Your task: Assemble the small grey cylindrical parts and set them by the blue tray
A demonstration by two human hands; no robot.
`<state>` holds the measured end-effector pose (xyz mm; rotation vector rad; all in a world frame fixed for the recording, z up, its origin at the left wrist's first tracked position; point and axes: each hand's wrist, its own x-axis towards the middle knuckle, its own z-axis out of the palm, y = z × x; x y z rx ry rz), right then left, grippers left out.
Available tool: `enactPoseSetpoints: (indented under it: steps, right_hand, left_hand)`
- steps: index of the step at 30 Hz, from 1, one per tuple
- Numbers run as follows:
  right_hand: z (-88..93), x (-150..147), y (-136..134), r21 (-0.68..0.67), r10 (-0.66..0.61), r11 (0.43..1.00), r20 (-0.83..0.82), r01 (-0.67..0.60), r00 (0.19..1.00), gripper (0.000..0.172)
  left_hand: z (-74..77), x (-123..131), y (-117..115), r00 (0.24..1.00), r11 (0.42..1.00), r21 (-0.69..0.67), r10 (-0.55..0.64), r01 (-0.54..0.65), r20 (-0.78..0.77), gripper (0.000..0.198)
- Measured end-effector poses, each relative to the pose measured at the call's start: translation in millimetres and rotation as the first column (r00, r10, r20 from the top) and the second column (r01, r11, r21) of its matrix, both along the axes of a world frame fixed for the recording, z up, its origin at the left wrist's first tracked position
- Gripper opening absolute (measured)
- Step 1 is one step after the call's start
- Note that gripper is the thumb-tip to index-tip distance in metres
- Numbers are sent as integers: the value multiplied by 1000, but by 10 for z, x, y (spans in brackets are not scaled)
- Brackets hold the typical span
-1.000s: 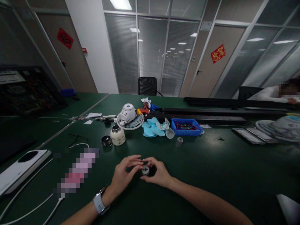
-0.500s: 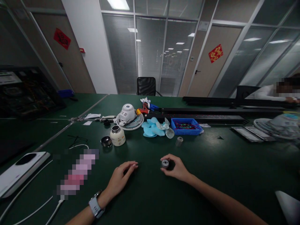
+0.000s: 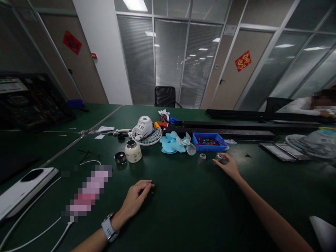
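My right hand [image 3: 228, 166] has its thumb and fingers around a small grey metal cylinder [image 3: 219, 157], low over the green table or touching it. A second metal cylinder [image 3: 202, 158] stands upright just to the left of it. Closer to me, my left hand [image 3: 136, 195] rests on the table, thumb and fingertips drawn together; what is between them, if anything, is too small to make out. Beside those fingertips lies a tiny ring-like piece [image 3: 152, 193]. A watch [image 3: 109, 227] is on the left wrist.
Beyond the hands are light-blue fan blades [image 3: 172, 142], a blue tray [image 3: 210, 146] of wires, a white fan body [image 3: 144, 127], a cream bottle [image 3: 133, 154] and a black lid [image 3: 120, 157]. A phone and white cables lie left. At the far right sits another person [image 3: 299, 106].
My right hand has carried the metal cylinder forward and right, to beside the other cylinder. My left hand has hardly moved; a tiny ring-like piece now shows by its fingertips.
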<state>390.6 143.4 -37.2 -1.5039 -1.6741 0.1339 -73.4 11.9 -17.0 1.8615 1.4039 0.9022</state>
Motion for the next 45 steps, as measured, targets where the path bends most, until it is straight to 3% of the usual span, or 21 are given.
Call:
enactPoseSetpoints:
  steps: [2, 4, 5, 7, 9, 10, 12, 13, 15, 20, 24, 27, 29, 31, 33, 35, 40, 45]
  right_hand:
    - [27, -85, -90, 162, -78, 985, 111, 60, 991, 66]
    - [104, -269, -267, 352, -151, 933, 186, 78, 971, 66]
    - [160, -402, -379, 420, -149, 906, 209, 49, 966, 59]
    - [290, -749, -621, 438, -3, 890, 280, -124, 960, 40]
    - [406, -1178, -838, 236, 308, 880, 379, -413, 873, 26]
    - [444, -1405, -922, 79, 482, 831, 393, -551, 783, 24]
    - [462, -1839, -1023, -181, 706, 696, 349, -695, 616, 32]
    - [441, -2031, -1038, -256, 758, 648, 317, -718, 571, 38]
    - [354, -2342, -1012, -337, 794, 608, 269, -719, 545, 48]
    - [127, -2683, -848, -375, 771, 631, 206, -679, 603, 29]
    - [165, -2451, -801, -328, 754, 643, 112, -692, 648, 22]
    - [330, -1882, -702, -226, 591, 794, 69, -564, 804, 29]
    - [463, -1368, -562, -116, 371, 925, 74, -362, 926, 39]
    - [579, -857, -396, -8, 110, 994, 133, -110, 985, 47]
    - [649, -451, -254, 36, -95, 995, 186, 90, 978, 52]
    - [661, -201, -167, 11, -200, 979, 243, 203, 949, 54]
    - [537, -51, -118, -96, -236, 955, 324, 280, 916, 48]
    - [456, -22, -118, -135, -223, 952, 309, 275, 924, 45]
  left_hand:
    - [-11, -5, 6, 1000, 1000, 6, 3, -3, 14, 34]
    - [-18, -5, 11, 1000, 1000, 13, 10, -10, 20, 35]
    - [-18, -3, 14, 1000, 1000, 15, 15, -16, 21, 36]
    - [-10, 4, 19, 999, 999, 15, 34, -35, 23, 39]
    - [5, 11, 20, 997, 998, 14, 66, -66, 27, 41]
    - [13, 12, 19, 996, 996, 16, 83, -84, 31, 41]
    - [20, 10, 13, 993, 994, 23, 109, -110, 40, 41]
    - [17, 5, 9, 993, 993, 27, 113, -114, 44, 41]
    - [-4, -6, 4, 993, 993, 33, 109, -111, 53, 39]
    - [-83, -18, 23, 991, 992, 29, 119, -121, 61, 38]
    - [-63, 2, 26, 991, 992, -5, 130, -129, 28, 40]
    - [-20, 19, 11, 991, 991, -50, 124, -122, 54, 40]
    - [-6, 27, 4, 988, 991, -64, 124, -118, 87, 40]
    - [-8, 32, 0, 986, 992, -65, 119, -112, 113, 37]
    - [-16, 34, -3, 986, 992, -63, 116, -109, 121, 35]
    - [-22, 33, -6, 986, 993, -64, 110, -102, 122, 34]
    - [-16, 31, -10, 987, 993, -61, 105, -98, 119, 33]
    - [-5, 36, -1, 988, 993, -57, 109, -103, 114, 32]
